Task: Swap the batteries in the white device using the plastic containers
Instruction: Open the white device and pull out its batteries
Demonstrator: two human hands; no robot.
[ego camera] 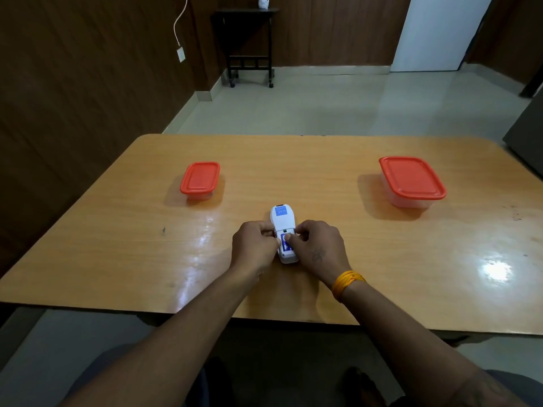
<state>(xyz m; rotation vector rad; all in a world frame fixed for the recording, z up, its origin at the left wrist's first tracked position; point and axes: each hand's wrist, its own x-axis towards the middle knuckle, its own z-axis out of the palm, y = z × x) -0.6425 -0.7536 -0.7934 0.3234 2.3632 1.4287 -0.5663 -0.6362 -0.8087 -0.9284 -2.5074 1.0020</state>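
Note:
The white device (282, 220) lies face down on the wooden table (293, 171) near the middle front, with a blue label at its far end. Its battery bay is open and a blue battery (285, 244) shows inside. My left hand (252, 245) grips the device's left side with curled fingers. My right hand (316, 245) has its fingers curled at the bay, and one fingertip touches the blue battery. A small clear plastic container with a red lid (200, 177) stands closed at the left. A larger red-lidded container (412, 179) stands closed at the right.
A dark wheeled side table (249, 39) stands on the floor against the far wall. A white door (437, 30) is at the back right. A yellow band (346, 282) circles my right wrist. The table's front edge runs just below my forearms.

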